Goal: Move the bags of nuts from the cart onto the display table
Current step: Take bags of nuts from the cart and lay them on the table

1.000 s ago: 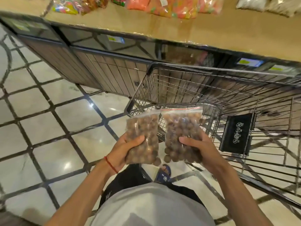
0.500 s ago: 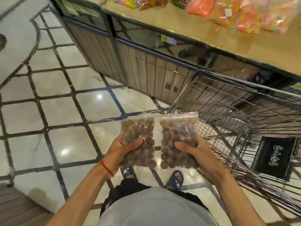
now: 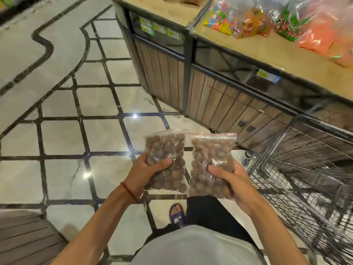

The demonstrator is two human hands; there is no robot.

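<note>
— Brown and round, that's all I can make out through the plastic. Nuts, are they?

— Looks so. Two clear zip bags, packed full, one in each hand. Start on the left: the left hand (image 3: 147, 170) has a red string (image 3: 128, 190) round the wrist, and its thumb lies across the front of the left bag (image 3: 165, 148) with the fingers curled behind, gripping it about halfway down.

— Upright?

— Nearly, zip strip at the top, leaning a little left. Just beside it, with a narrow gap between them, is the right bag (image 3: 210, 150), red line along its seal. The right hand (image 3: 232, 183) grips that one low down, thumb pressed on the front, fingers wrapped underneath.

— And they're over the floor, not the table?

— Over the pale floor tiles (image 3: 61, 138) with the dark lines, yes, in front of the person's grey shirt (image 3: 191, 247). One blue sandal (image 3: 176, 214) shows below the bags.

— Where's the cart?

— Off to the right, the wire cart (image 3: 298, 169), close by the right hand, blurred. Beyond it runs the display table (image 3: 254, 52), wood-panelled below, tan top, well apart from the bags.

— Anything on it?

— Bright packets of sweets (image 3: 248, 22) and orange packets (image 3: 324, 35), up at the far right.
</note>
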